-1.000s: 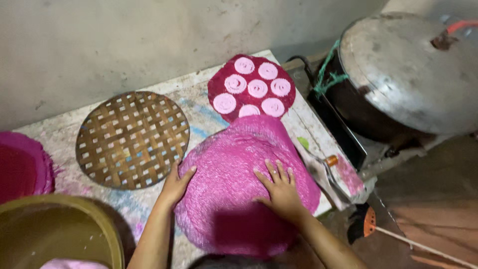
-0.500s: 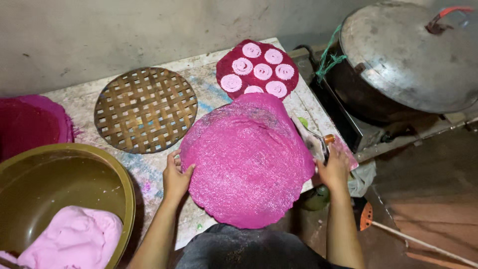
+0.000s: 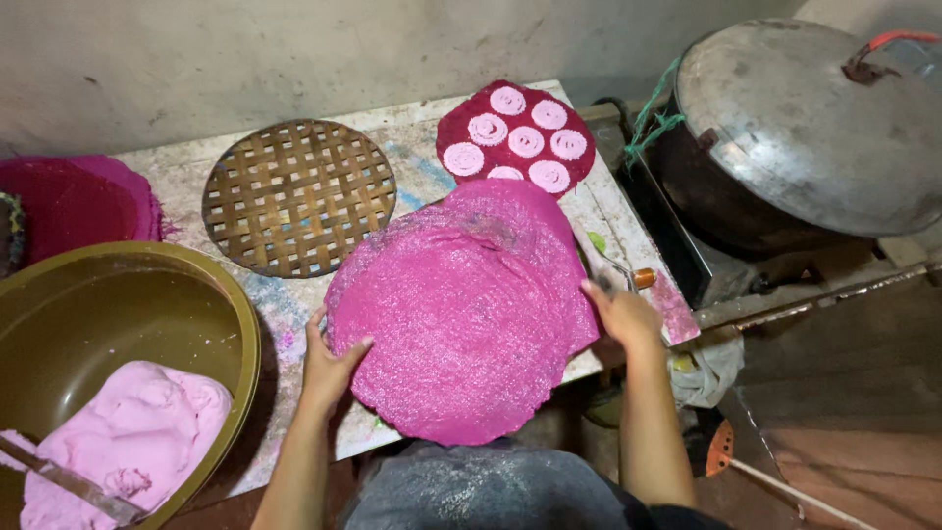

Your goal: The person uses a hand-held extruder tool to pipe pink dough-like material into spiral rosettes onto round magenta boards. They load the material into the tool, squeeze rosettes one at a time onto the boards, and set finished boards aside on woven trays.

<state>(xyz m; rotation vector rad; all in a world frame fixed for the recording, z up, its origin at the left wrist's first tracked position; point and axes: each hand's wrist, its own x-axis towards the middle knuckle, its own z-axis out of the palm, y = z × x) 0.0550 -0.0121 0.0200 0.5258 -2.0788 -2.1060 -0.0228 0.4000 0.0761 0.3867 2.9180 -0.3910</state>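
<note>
Pink and rough-textured, the round mat (image 3: 461,309) lies on the counter (image 3: 186,172), its near edge hanging past the counter's front rim at 6 o'clock. My left hand (image 3: 329,358) grips the mat's rim at 8 o'clock, thumb on top; my right hand (image 3: 623,314) pinches the rim at 3 o'clock, close to the counter's right edge. One bare woven bamboo tray (image 3: 299,196) sits at 11 o'clock, just beside the mat, with open counter around its left side. One dark red mat (image 3: 515,137) at 1 o'clock carries six pale coiled rounds, its near edge tucked under my mat. One olive basin (image 3: 108,294) at 9 o'clock holds one lump of pink dough (image 3: 132,442). One lidded metal pot (image 3: 800,128) stands off the counter at 2 o'clock.
</note>
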